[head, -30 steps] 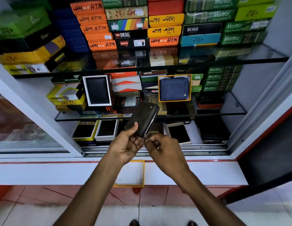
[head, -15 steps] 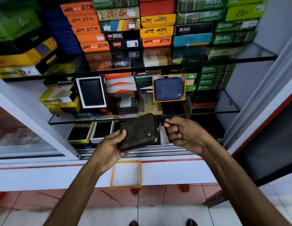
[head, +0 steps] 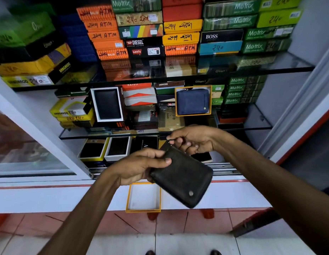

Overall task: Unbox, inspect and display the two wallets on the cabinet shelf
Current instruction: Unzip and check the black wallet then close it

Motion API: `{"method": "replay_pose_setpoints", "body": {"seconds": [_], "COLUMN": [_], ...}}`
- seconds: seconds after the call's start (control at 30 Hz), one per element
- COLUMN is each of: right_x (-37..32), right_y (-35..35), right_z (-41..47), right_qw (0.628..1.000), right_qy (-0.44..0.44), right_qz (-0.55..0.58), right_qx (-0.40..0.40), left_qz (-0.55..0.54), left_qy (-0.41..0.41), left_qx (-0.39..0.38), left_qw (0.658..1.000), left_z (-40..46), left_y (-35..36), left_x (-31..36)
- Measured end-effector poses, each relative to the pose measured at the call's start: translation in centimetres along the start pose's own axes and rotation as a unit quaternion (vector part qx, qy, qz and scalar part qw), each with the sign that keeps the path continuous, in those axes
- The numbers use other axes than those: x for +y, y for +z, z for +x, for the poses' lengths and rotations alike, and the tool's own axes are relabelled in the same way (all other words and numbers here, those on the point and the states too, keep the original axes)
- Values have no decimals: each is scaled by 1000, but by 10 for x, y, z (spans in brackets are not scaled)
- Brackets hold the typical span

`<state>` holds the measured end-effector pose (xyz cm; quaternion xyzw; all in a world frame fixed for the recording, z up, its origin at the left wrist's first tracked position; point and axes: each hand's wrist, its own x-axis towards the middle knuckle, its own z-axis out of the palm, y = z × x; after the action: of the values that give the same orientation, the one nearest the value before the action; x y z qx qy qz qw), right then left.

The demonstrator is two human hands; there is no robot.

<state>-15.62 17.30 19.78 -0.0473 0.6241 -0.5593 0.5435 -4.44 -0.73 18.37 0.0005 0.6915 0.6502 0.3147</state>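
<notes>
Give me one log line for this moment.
left hand: holds dark wallet | right hand: pinches zipper pull | empty box: on ledge

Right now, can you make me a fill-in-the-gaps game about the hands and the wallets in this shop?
1. The left hand holds a dark zip-around leather wallet with a small round ____ near one corner.
2. The right hand pinches the wallet's ____ pull.
3. The blue zip wallet stands displayed in a box with a ____ rim.
4. The empty orange-rimmed white box lies on the ____ ledge.

Missing words: stud; zip; orange; white
</notes>
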Motion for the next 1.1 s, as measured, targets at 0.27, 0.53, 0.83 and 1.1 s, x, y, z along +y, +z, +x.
{"method": "replay_pose_setpoints", "body": {"seconds": [0.27, 0.53, 0.83, 1.1], "right_x": [27, 67, 108, 140], "right_y": [-32, -1, 20, 37], "right_z": [-21, -34, -9, 39], "right_qw": [977, 934, 851, 898], "right_qy": [-73, -287, -435, -331], "right_qz": [-67, -44, -164, -108], "right_qx": [190, 207, 245, 268], "left_qz": [-183, -41, 96, 11], "left_qy": [19, 181, 331, 203], "left_qx": [195, 212, 254, 308], "left_qw": [963, 959, 903, 929], "left_z": [-8, -21, -33, -29], "left_y": [-11, -20, -33, -46], "left_x": [-13, -26, -62, -118]}}
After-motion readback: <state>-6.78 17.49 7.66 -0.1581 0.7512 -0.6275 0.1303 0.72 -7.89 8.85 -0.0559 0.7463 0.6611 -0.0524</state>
